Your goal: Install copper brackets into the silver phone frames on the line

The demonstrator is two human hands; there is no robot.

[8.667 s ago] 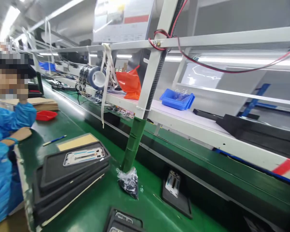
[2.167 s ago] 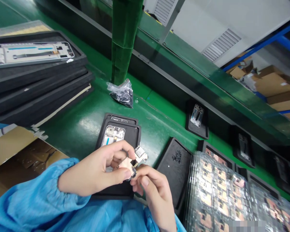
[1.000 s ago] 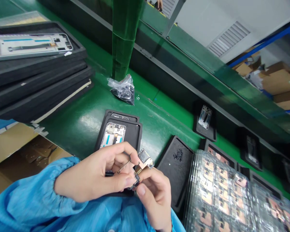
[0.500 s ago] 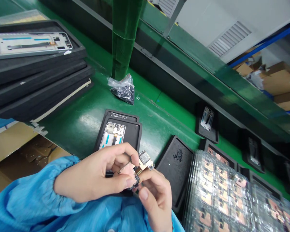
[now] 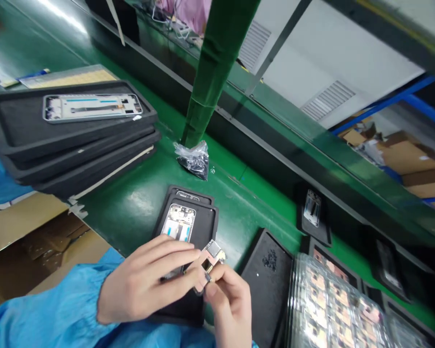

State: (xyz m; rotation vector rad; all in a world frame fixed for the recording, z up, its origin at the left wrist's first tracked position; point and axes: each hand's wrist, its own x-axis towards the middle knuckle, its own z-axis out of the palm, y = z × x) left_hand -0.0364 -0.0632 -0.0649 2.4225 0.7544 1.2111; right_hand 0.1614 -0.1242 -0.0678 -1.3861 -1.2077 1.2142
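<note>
A small phone circuit board (image 5: 213, 248), with a silver shield and copper-coloured areas, is held between my two hands. My left hand (image 5: 145, 280) closes on its left side, fingers above and thumb below. Thumb and forefinger of my right hand (image 5: 230, 295) pinch its lower right edge. Just beyond, a phone frame (image 5: 179, 222) with blue strips lies in a black tray (image 5: 205, 224); my left hand covers its lower part.
Stacked black trays (image 5: 18, 125) stand at left, a phone frame (image 5: 92, 107) on top. A bag of dark bits (image 5: 194, 162) lies by the green post (image 5: 210, 87). At right are a tray of tiny black parts (image 5: 264, 290) and clear blister trays (image 5: 326, 299) of boards.
My left fingers have straightened and flattened over the board, which now shows its shield more squarely. The view has shifted, so the bench stands lower and more of the left stack shows.
</note>
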